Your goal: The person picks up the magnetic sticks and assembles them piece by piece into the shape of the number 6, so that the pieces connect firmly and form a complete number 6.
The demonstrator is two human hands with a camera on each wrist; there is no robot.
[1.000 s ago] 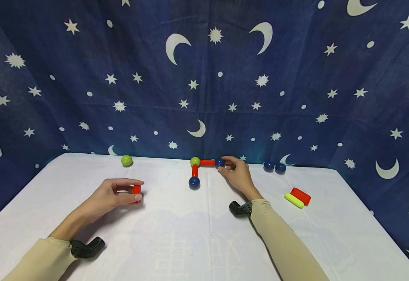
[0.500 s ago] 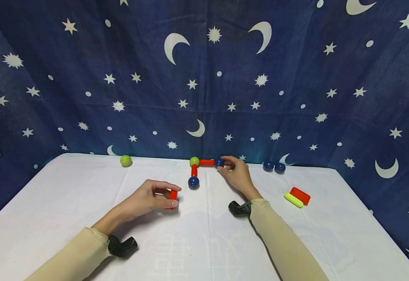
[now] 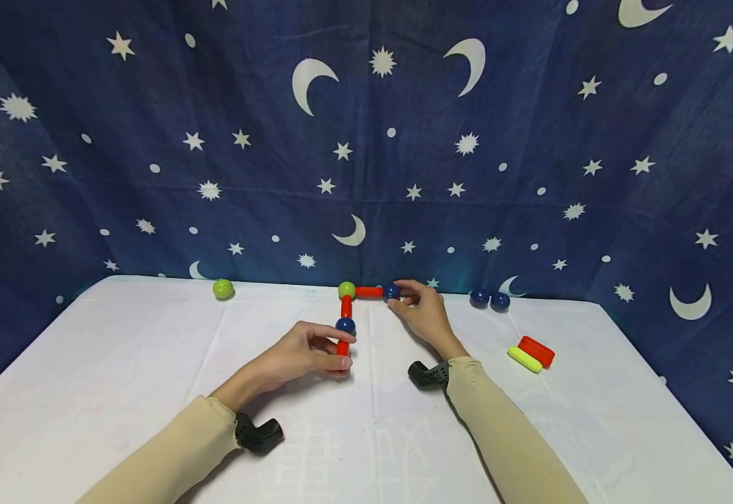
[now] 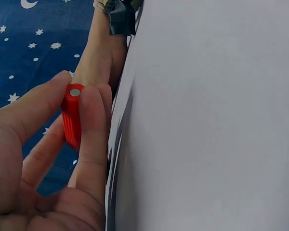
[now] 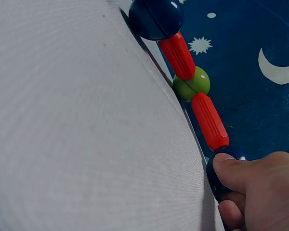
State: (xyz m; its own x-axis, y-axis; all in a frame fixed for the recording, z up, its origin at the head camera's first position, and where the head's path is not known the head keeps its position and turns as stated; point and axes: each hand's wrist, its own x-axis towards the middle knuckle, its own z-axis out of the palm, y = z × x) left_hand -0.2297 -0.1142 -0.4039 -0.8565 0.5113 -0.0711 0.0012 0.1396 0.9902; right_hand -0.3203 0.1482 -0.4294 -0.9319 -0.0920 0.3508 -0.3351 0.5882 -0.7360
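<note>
In my head view, the left hand pinches a red rod just beside the near blue ball of an L-shaped chain; the right hand pinches its far blue ball. A loose green ball sits well left; two blue balls and a yellow rod beside a red piece lie right, on white cloth. My left wrist view shows a silvery disc in the held rod's end; my right, the chain's ribbed rods and glossy, seamed balls.

Only faint, unreadable marks, possibly characters, on the white tablecloth.
</note>
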